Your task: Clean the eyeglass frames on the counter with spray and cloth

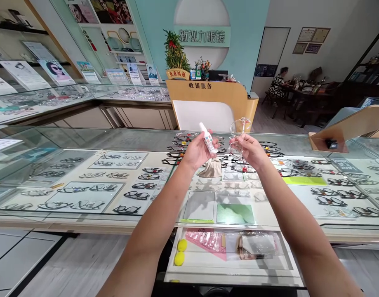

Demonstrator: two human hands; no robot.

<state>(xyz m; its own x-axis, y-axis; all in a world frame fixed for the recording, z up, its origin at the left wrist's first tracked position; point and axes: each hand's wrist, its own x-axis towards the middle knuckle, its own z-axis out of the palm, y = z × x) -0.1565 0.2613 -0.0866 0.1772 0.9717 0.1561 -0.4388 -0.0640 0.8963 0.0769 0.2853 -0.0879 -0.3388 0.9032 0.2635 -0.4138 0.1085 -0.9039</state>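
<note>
A small white bottle [208,140] with printed text is held in my left hand [199,152], its narrow tip pointing up and to the left. Clear-framed glasses [238,127] hang upright from my right hand [253,152], whose fingers close on the frame. Both hands are raised over the glass counter, a short gap between them. Below the bottle, a beige cloth [211,168] lies on the counter. Rows of dark-framed glasses [180,149] are behind and beside the hands.
An open drawer [232,274] below the counter holds a yellow contact lens case [180,252] and plastic packets. A green card [235,213] lies nearer me. A wooden stand [347,128] is at right. A person [277,84] sits far back.
</note>
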